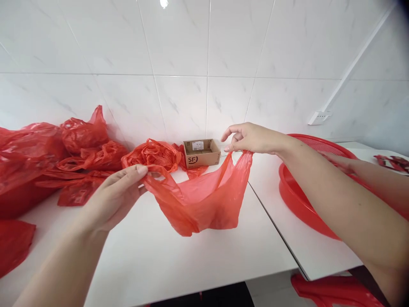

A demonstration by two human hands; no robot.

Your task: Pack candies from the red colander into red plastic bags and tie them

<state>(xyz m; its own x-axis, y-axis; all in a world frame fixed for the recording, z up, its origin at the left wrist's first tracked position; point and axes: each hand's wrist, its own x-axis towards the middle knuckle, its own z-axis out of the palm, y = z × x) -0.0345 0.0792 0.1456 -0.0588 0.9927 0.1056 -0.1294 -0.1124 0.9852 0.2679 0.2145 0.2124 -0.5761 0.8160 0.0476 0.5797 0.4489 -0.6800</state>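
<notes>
A thin red plastic bag point(204, 200) is stretched between my two hands above the white table, its mouth partly spread and its bottom hanging down. My left hand point(118, 192) pinches the bag's left handle between thumb and fingers. From my right hand point(247, 137) hangs the other side, its two handle strips reaching up to the underside of the palm. The right thumb and forefinger point left with a gap between them; the hand hides how the other fingers hold the plastic.
Several crumpled red bags point(83, 136) are heaped along the left. Against the tiled wall stands an open SF cardboard box point(204, 158). At right are red plastic baskets point(292, 200), with another person's hand point(337, 161) over them. A seam divides the white tabletop point(179, 264).
</notes>
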